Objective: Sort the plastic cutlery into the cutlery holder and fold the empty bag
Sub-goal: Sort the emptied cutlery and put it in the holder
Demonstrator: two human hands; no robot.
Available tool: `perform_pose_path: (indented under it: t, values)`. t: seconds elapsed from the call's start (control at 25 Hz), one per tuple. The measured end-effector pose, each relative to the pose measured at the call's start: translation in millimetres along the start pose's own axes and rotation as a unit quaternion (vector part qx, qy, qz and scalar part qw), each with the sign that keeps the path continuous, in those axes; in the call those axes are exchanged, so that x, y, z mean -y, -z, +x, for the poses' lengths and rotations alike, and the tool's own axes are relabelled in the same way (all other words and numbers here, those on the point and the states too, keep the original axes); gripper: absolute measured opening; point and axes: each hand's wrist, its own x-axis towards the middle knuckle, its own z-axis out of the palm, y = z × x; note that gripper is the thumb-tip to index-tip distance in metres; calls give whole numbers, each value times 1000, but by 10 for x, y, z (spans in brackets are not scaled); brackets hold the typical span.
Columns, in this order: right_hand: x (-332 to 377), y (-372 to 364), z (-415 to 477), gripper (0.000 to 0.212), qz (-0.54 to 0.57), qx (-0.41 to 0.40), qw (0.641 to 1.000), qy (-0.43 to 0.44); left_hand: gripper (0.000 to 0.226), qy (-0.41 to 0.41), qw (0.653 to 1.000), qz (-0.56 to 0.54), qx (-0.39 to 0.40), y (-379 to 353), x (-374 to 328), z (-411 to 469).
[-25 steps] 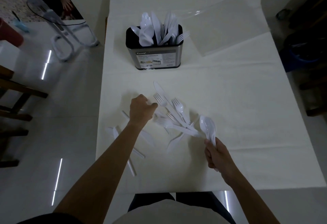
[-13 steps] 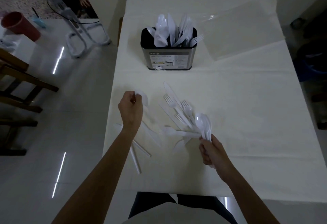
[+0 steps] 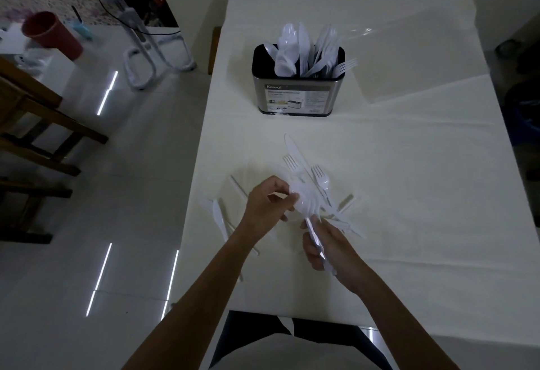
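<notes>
Right hand [image 3: 324, 245]: is gripping the handles of a bunch of spoons [image 3: 306, 204], count unclear.
Left hand [image 3: 267, 209]: is pinching their bowls.
Forks [image 3: 291, 164]: two are lying just beyond the hands, beside one knife [image 3: 293, 147].
Holder [image 3: 298, 92]: one is standing farther off, part-filled.
Bag [image 3: 409, 57]: one is lying flat, right of the holder.

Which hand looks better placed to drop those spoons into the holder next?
Right, probably: the right hand grips the spoons by their handles, while the left hand only pinches their bowls.
</notes>
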Motion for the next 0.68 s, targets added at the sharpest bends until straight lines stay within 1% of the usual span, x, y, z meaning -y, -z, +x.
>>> perform_pose_path:
  t: [0.08,0.16,0.2,0.24,0.32,0.36,0.48,0.56,0.6,0.64,0.68]
  values:
    - [-13,1,-44,25,-1,44,999,-6,14,14,998,-34,53,-7,10,-48]
    - [-43,14,-71,23,-1,75,997,-23,24,1,996,-15,88,-10,39,-88]
    - [-59,24,-81,21,-14,77,997,-29,25,-12,996,7,91,-13,59,-98]
    - [-74,34,-95,19,-41,68,996,-26,23,-20,996,22,85,-13,75,-110]
    - [-101,40,-133,15,-107,31,994,0,18,-19,998,29,49,-5,95,-112]
    - [-115,35,-154,15,-125,8,992,17,17,-18,999,24,35,2,96,-102]
    - [-133,-2,-220,20,-139,-47,985,86,16,-23,999,17,31,-38,117,-88]
    - [-144,-50,-218,24,-137,-59,982,113,5,30,999,-32,11,-87,79,-86]
    - [-146,-71,-200,28,-134,-57,983,112,12,47,998,-41,1,-101,53,-86]
    - [-141,-80,-178,32,-132,-52,984,106,16,48,998,-47,7,-104,36,-89]
    - [-130,-77,-156,37,-136,-44,985,96,15,18,1000,-9,15,-92,21,-101]
